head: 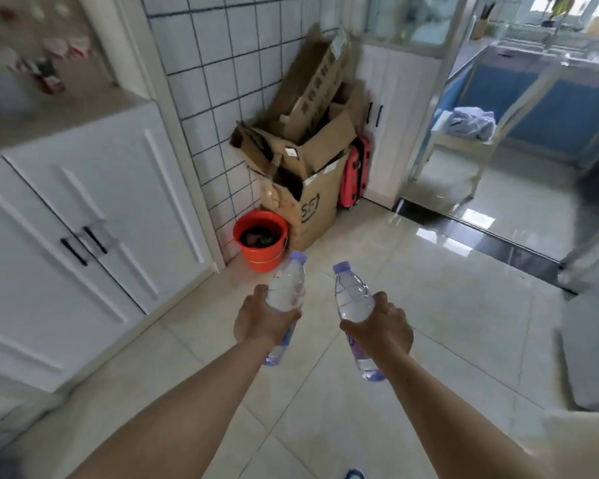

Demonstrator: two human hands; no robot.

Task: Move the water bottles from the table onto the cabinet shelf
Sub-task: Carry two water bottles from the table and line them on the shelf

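Clear water bottles [287,288] gripped (one each) by both hands [261,321].

The left hand [261,321] and right hand [381,328] are each gripping a clear plastic purple-capped water bottle [287,288] [353,299] above the pale tiled floor [412,288], near a white panelled cabinet [83,216].

Domestic interior, a home hallway beside a kitchen: white panelled cabinet doors with black handles [83,243], white tiled wall with dark grout [218,84], stacked brown cardboard boxes [301,150], red plastic bucket [260,240], glossy beige floor tiles [429,323].
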